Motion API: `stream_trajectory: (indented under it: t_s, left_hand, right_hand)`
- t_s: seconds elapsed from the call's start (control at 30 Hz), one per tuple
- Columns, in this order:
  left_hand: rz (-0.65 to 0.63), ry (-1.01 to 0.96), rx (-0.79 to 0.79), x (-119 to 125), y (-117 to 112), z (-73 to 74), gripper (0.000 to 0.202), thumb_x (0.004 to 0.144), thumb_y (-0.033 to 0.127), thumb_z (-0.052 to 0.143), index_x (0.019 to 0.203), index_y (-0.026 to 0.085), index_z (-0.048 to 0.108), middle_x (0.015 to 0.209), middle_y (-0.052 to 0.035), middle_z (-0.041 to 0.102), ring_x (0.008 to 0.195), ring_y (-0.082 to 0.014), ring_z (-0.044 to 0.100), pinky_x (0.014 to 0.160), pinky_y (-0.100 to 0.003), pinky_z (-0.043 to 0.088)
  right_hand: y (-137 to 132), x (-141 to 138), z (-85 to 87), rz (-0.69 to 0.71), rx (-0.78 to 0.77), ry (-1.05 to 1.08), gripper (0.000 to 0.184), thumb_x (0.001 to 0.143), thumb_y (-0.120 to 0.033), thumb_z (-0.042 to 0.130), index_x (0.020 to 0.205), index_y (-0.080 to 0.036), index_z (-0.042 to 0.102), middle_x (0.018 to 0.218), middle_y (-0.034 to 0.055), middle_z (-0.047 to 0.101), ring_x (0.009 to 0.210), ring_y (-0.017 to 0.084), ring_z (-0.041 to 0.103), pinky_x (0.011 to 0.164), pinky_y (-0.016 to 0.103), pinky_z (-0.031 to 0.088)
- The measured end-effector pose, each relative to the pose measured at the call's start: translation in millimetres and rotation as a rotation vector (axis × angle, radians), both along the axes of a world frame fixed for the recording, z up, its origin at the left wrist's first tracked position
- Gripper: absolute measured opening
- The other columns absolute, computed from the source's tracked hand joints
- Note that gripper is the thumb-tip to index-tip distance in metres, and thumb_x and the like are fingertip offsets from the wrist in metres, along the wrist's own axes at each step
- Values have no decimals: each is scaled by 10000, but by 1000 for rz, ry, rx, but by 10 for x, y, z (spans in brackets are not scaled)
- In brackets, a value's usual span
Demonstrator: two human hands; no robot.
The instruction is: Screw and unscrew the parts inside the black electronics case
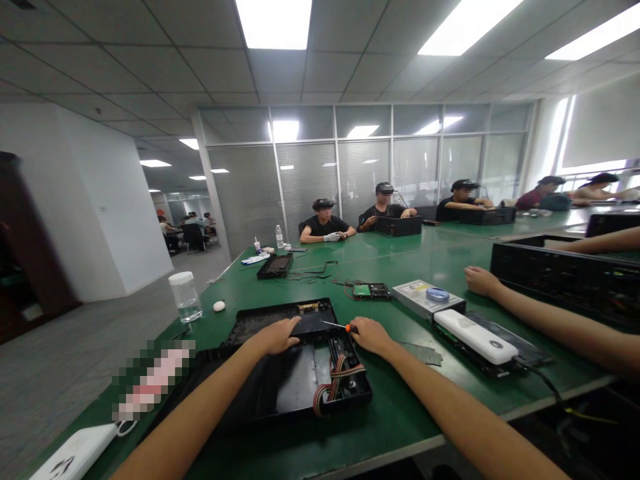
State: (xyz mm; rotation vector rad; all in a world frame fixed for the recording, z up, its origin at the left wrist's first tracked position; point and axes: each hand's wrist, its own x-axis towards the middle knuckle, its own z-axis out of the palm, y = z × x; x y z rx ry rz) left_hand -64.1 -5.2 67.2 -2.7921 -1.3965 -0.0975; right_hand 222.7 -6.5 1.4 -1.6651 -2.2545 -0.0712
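Observation:
A shallow black metal case lies open on the green table in front of me, with striped ribbon cables at its right end. Behind it a black panel carries a small gold-coloured part. My left hand rests where panel and case meet, its thumb and fingers apart. In my right hand is a screwdriver with an orange and black handle. Its shaft points left over the panel; whether the tip touches anything I cannot tell.
On the right are a silver drive with a blue roll on it, a white power bank and a neighbour's arm beside a large black chassis. A circuit board lies behind. A clear jar stands left. People sit opposite.

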Motion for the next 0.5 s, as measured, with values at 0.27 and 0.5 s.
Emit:
stream_trajectory:
  t_s: [0.27,0.5]
  left_hand:
    - [-36,5,149,-7,81,-230,442,764,222,544,1184,193,406,1071,-106,523,980,-227,508,838,-321,389]
    - [-389,-9,351,45,74,-360,121,811,191,499,826,200,619,1045,-52,479,974,-183,439,836,-298,373]
  right_hand:
    - [42,127,35,-188,-59,-19,299,820,-414,407,907,-218,616,932,81,627,882,217,570,703,297,387]
    - [78,132,24,-190,-60,72,326,834,-430,390,938,-228,623,965,71,626,909,208,569,712,280,392]
